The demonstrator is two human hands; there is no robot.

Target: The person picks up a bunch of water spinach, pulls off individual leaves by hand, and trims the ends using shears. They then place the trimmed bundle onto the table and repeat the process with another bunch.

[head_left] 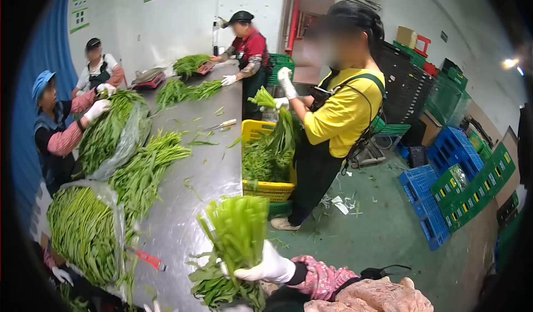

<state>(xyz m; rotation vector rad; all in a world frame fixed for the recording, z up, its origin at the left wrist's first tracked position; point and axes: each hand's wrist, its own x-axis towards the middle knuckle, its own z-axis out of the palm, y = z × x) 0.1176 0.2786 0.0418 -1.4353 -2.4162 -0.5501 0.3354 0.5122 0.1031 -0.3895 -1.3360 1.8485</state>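
Held stems-up, a bunch of leafy greens (239, 228) is nearest, over the near side of the steel table (175, 217), its pale cut ends above the grip and its darker leaves spilling out below. The right hand (267, 265), white-gloved, is closed around the bunch from its right side, low down, close to where stalk gives way to leaf. From where I'm standing that looks a sound place to hold: the stalks can take the pressure, and the tender leaves are better left unsqueezed. I'd keep it snug without crushing, so the outer stalks neither slide nor bruise. Above the fist the ends look fairly level; a light tap could even up any that stray, and the ragged leaves underneath would do well gathered inward. As for the left hand, the bottom edge is too cut off and cluttered for me to tell what it is doing.

Left of the grip, a red tool (149, 258) lies on the metal; best to keep the dangling leaves off it. Farther left sits a thick pile of greens (83, 228) in clear plastic (104, 186), with loose stalks (147, 170) beyond. Past the grip, a yellow crate (266, 188) stands beside the table, where a co-worker in a yellow shirt (344, 112) holds another bunch (283, 124).
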